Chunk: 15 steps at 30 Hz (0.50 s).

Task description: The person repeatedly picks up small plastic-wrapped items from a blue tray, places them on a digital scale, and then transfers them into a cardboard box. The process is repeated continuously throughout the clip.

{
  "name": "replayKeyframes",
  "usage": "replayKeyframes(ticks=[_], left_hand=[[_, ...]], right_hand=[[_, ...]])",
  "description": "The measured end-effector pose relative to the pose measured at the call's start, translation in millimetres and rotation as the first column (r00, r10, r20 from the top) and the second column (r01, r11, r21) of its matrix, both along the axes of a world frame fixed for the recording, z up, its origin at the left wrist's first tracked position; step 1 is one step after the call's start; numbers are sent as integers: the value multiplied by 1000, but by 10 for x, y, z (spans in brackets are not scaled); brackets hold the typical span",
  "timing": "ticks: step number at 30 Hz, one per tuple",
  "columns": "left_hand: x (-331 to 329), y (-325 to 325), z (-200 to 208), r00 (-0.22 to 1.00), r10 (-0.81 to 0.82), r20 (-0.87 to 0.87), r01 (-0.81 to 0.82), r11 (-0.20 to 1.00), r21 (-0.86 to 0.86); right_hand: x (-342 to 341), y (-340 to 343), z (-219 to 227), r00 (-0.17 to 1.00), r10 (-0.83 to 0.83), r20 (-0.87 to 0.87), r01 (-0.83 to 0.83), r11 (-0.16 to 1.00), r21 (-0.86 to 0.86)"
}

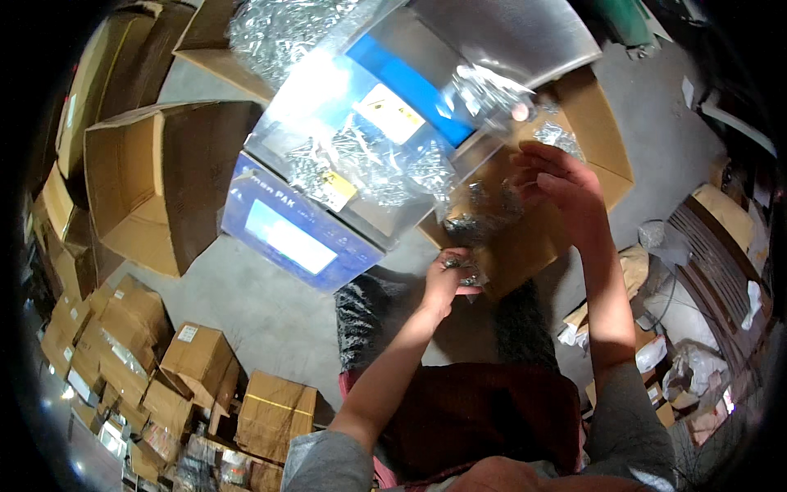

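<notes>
One machine (352, 258), blue-fronted with a metal top, is the biggest thing in reach; it has one lit screen (291, 238). Two open cartons stand out next: a work carton (525, 254) against the machine's right side, and a spare carton (193, 180) off to its left. Stacked boxes (201, 361) fill the lower left, too overlapped to count.

Two hands are at work, well apart. The right hand (561, 180) is over the work carton's right edge, fingers loosely spread, with nothing seen in its grasp. The left hand (444, 283) pinches one small clear bag (467, 266) by the carton's near left edge.

Three other bags can be told singly: a middle bag (479, 205) at the work carton's left edge, a far bag (557, 135) toward its far corner, and a blurred bag (484, 90) by the machine's right edge. Bagged metal parts (369, 160) crowd the machine's top, uncountable, with two labels (389, 113) among them.

The step in hand seems to be handling bags over the carton; the next move likely calls for a light, sure pinch on slick plastic.
</notes>
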<state>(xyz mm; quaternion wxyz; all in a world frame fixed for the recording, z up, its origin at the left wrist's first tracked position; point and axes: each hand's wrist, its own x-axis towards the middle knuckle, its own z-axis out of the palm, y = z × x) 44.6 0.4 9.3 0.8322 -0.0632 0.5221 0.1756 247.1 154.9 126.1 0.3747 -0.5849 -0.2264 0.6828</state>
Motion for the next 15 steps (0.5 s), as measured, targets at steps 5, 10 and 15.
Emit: replayKeyframes(ticks=[5, 10, 15], left_hand=[[44, -14, 60, 999, 11, -50, -10, 1000, 16], [91, 8, 79, 970, -28, -242, 36, 999, 28], [165, -39, -27, 973, 11, -231, 2, 999, 55]], right_hand=[[321, -630, -1621, 985, 26, 173, -1, 990, -143], [315, -1125, -3040, 342, 515, 786, -446, 825, -347], [187, -1556, -3724, -483, 214, 849, -595, 631, -498]])
